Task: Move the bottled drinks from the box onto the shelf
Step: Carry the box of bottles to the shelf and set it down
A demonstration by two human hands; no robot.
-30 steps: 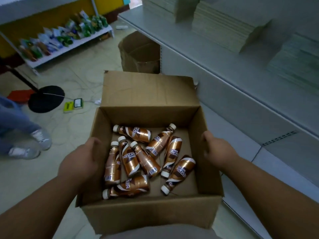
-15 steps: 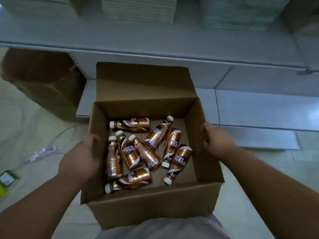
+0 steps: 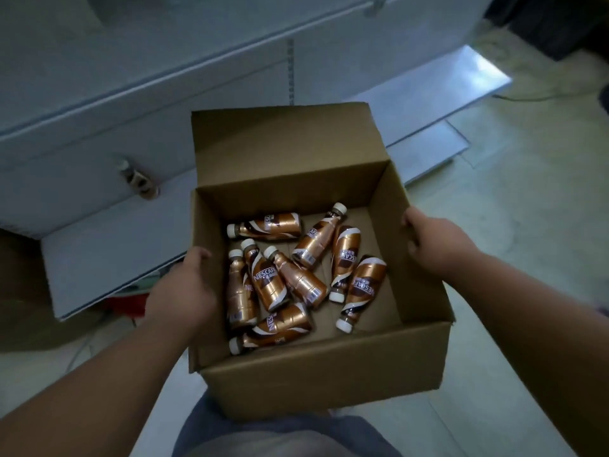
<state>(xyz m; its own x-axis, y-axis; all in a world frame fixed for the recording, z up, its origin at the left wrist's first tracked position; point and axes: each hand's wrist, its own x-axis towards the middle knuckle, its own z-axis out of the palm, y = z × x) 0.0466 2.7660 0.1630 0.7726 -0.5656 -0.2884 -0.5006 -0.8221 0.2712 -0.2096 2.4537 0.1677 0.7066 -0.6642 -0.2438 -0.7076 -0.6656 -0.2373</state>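
An open brown cardboard box hangs in front of me above the floor. My left hand grips its left wall and my right hand grips its right wall. Several copper-coloured Nescafe bottles with white caps lie loose on the box bottom, mostly toward the left. One more bottle lies on the low white shelf to the left of the box.
White shelving runs across the top, with a base panel jutting out at the right. Pale tiled floor lies to the right. Something red sits under the shelf edge at left. A dark brown shape sits at far left.
The view has swung right along the shelving and the box has been carried with it. Both hands keep their grip on the box walls. The bottles barely shifted.
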